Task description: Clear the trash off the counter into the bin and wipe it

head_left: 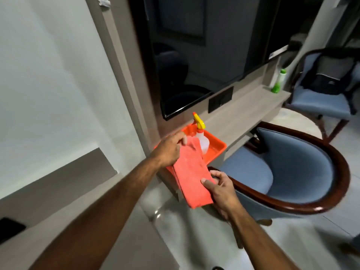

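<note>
A folded coral-pink cloth (191, 176) is stretched between both my hands, above the near end of the counter. My left hand (170, 148) pinches its far end over an orange tray (216, 148). My right hand (220, 187) grips its near end with the thumb on top. In the tray stands a clear spray bottle (202, 141) with a yellow and orange trigger head. The grey wood-look counter (245, 112) runs away to the right under a dark wall-mounted screen (194, 55). No bin shows in the frame.
A blue upholstered chair with a dark wooden rim (282, 170) is pushed in at the counter, close to my right hand. A second blue chair (327, 94) holding a dark bag stands farther right. A green-capped bottle (278, 82) stands at the counter's far end.
</note>
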Available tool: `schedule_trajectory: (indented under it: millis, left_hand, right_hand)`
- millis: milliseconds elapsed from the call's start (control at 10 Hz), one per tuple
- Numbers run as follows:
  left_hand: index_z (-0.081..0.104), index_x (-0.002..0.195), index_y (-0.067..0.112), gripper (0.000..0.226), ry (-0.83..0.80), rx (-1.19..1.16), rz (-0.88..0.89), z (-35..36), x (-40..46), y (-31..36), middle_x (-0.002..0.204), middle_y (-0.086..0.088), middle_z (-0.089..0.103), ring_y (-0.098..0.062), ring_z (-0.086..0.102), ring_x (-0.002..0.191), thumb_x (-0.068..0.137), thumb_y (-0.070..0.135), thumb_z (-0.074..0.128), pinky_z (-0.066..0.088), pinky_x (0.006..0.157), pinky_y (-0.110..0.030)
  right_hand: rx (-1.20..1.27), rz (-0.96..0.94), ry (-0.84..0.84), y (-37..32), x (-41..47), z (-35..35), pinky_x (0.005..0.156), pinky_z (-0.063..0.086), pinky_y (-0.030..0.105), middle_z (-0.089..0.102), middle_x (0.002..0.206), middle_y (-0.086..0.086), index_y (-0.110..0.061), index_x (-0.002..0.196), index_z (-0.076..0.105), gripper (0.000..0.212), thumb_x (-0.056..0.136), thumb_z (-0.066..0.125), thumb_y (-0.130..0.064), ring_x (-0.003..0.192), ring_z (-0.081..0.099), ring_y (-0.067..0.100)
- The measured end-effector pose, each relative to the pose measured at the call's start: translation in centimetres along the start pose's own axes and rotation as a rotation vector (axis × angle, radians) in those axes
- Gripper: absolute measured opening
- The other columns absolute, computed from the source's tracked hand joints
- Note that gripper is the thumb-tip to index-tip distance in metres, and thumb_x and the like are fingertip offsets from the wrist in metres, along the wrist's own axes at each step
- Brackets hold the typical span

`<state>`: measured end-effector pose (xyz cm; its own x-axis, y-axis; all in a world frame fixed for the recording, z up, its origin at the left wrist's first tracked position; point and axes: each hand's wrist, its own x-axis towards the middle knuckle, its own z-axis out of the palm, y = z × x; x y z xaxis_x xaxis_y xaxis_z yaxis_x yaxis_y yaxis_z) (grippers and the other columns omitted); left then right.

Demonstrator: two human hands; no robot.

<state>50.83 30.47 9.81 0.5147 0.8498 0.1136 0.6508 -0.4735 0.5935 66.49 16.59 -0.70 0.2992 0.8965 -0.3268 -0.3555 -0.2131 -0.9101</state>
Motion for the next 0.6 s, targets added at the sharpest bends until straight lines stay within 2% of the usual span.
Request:
schedule_trajectory:
  millis: [100,200,300,400,500,600]
  left_hand:
    - [0.071,0.086,0.02,0.032,-0.005,0.094,-0.113,1.8,5.1,-4.8,0.093,-0.003,0.064,-0.025,0.066,0.09,0.085,-0.003,0.049,0.054,0.091,-0.035]
    - [0.072,0.107,0.014,0.035,-0.064,0.217,-0.191,3.6,8.7,-8.5,0.114,-0.009,0.067,-0.025,0.063,0.108,0.082,-0.003,0.053,0.043,0.095,-0.021]
    - [0.069,0.114,0.009,0.046,-0.176,0.31,-0.201,5.2,9.9,-10.5,0.118,-0.014,0.068,-0.028,0.062,0.11,0.074,-0.005,0.053,0.049,0.095,-0.027]
    - [0.062,0.12,0.019,0.04,-0.283,0.436,-0.287,6.8,9.6,-11.7,0.12,-0.015,0.058,-0.032,0.058,0.111,0.082,0.007,0.057,0.051,0.092,-0.036]
    - [0.055,0.129,0.025,0.042,-0.246,0.525,-0.288,7.5,8.4,-12.2,0.132,-0.012,0.052,-0.032,0.051,0.122,0.088,0.021,0.062,0.048,0.102,-0.045]
    - [0.058,0.126,0.006,0.042,-0.08,0.566,-0.113,6.6,6.3,-11.7,0.128,-0.018,0.06,-0.035,0.059,0.116,0.084,0.005,0.056,0.052,0.098,-0.042]
  right_hand:
    - [-0.208,-0.057,0.031,-0.7,6.0,1.5,0.06,0.054,0.041,0.066,0.088,0.011,-0.027,0.102,0.052,0.038,0.079,0.073,-0.006,0.069,0.064,0.021]
    - [-0.466,-0.116,-0.056,-0.9,11.7,3.0,0.066,0.05,0.037,0.063,0.083,-0.001,-0.035,0.091,0.055,0.035,0.076,0.068,-0.007,0.071,0.058,0.017]
    - [-0.754,-0.167,-0.125,0.1,15.9,4.6,0.075,0.048,0.029,0.069,0.092,0.002,-0.024,0.099,0.066,0.028,0.08,0.065,-0.004,0.084,0.064,0.023]
    - [-1.079,-0.138,-0.192,1.3,18.6,6.2,0.084,0.05,0.034,0.073,0.107,0.014,-0.007,0.105,0.071,0.022,0.089,0.06,-0.017,0.099,0.067,0.033]
    - [-1.429,-0.085,-0.37,1.3,19.2,6.8,0.091,0.052,0.035,0.069,0.115,0.016,-0.003,0.114,0.065,0.033,0.094,0.055,-0.027,0.106,0.066,0.032]
    - [-1.482,-0.107,-0.321,0.1,19.1,6.8,0.094,0.054,0.037,0.069,0.116,0.016,-0.003,0.114,0.063,0.031,0.091,0.061,-0.023,0.108,0.066,0.032]
